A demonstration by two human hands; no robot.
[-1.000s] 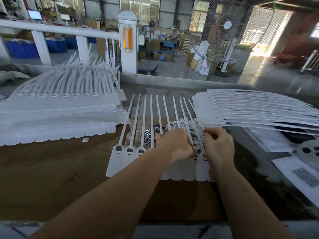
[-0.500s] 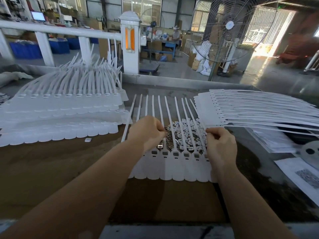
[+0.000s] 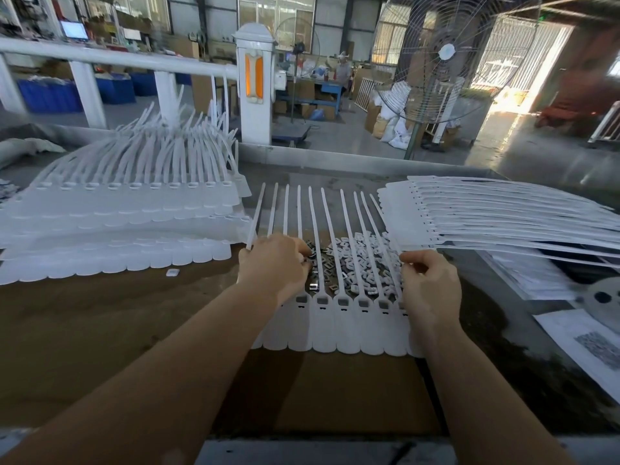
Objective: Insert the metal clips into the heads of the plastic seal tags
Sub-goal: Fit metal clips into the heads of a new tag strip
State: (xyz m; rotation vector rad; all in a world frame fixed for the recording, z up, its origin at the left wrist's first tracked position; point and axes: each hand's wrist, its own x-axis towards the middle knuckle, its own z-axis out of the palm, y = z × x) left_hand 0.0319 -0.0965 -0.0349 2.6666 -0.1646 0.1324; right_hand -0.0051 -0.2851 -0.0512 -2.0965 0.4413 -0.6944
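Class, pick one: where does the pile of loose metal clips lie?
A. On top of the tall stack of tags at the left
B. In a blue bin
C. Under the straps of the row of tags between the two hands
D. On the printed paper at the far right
C: the metal clips lie on the table beneath the straps of the row of tags, between the left hand and the right hand.

No lettering, brand, number or sign can be read anywhere. The white paper sheet (image 3: 585, 344) on the table, to the right of the right hand (image 3: 430, 286), bears a dense grey printed patch too blurred to make out, and the small lit blue-white screen (image 3: 74, 30) far off beyond the left hand (image 3: 274, 263) shows no legible characters.
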